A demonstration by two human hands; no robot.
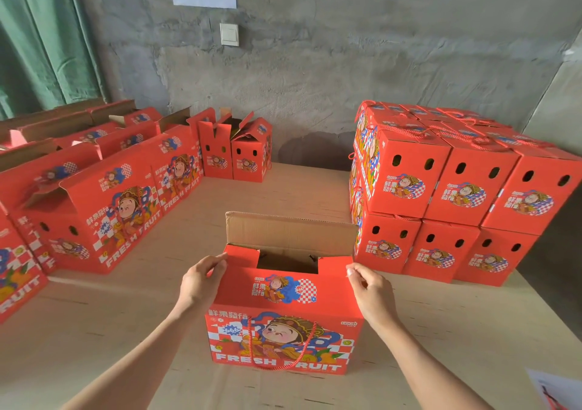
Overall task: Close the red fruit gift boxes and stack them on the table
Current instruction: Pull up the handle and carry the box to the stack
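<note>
A red fruit gift box [285, 318] stands on the table in front of me, its near lid flap folded down and its far flap [289, 233] standing up, brown inside. A red rope handle hangs over its front. My left hand [201, 280] grips the left top corner of the near flap. At the right top corner, my right hand [371, 293] pinches the flap edge. A stack of closed red boxes [456, 195], two layers high, sits at the right.
Several open red boxes [104, 201] line the left side and the back [234, 154] of the plywood table [126, 331]. A concrete wall with a paper sign and a switch stands behind. A sheet of paper [554, 390] lies at the near right corner.
</note>
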